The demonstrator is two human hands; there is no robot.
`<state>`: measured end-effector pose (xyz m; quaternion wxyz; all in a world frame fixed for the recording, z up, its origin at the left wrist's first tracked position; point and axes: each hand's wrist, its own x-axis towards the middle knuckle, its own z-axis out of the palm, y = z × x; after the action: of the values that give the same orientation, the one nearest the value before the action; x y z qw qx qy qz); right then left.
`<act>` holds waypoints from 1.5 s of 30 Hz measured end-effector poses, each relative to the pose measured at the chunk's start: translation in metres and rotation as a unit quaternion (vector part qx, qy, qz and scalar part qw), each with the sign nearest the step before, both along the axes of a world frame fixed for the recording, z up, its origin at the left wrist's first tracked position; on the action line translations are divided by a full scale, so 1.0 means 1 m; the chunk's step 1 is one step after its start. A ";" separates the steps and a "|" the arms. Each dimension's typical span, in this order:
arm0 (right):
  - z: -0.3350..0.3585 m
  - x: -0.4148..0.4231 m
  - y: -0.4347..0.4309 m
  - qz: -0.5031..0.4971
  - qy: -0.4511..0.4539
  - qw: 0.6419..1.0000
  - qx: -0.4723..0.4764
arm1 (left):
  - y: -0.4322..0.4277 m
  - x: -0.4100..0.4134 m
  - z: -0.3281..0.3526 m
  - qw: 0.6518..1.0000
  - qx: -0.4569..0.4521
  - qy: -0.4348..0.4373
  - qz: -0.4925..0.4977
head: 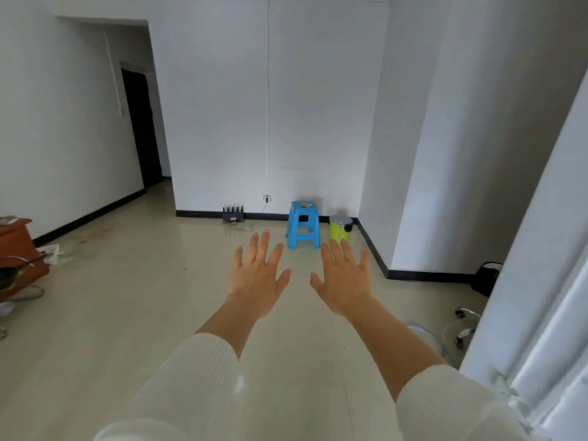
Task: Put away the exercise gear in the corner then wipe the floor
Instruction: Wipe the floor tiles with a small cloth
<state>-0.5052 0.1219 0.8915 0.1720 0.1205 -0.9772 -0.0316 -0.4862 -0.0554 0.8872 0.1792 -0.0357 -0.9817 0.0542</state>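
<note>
Left hand [257,278] and right hand [345,281] hang spread and empty over the floor [143,313]. Exercise gear I cannot pick out; hunting for it, I could trip on the cables [28,296] at near left.

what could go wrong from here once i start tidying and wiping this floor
The glossy floor may turn slippery once wiped wet. The router and the cable from the wall plug lie at floor level by the wall, so a damp cloth could reach them. At left, loose cords beside the wooden cabinet could catch a foot. Both the left hand and right hand are open and empty.
</note>
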 end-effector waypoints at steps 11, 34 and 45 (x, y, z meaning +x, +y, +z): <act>-0.002 -0.360 -0.081 -0.034 -0.040 0.997 -0.063 | -0.100 -0.364 -0.006 0.997 0.057 -0.042 0.026; -0.016 -1.103 -0.103 -0.001 -0.026 0.999 -0.034 | -0.123 -1.105 -0.032 0.997 0.075 -0.015 -0.005; -0.054 -1.450 -0.127 -0.078 -0.075 0.991 -0.080 | -0.163 -1.466 -0.051 0.994 0.091 -0.058 0.009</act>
<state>-1.9554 -0.0050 0.8373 0.1048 0.0313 -0.9931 0.0428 -1.9524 -0.2188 0.8359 0.1236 -0.0132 -0.9916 -0.0358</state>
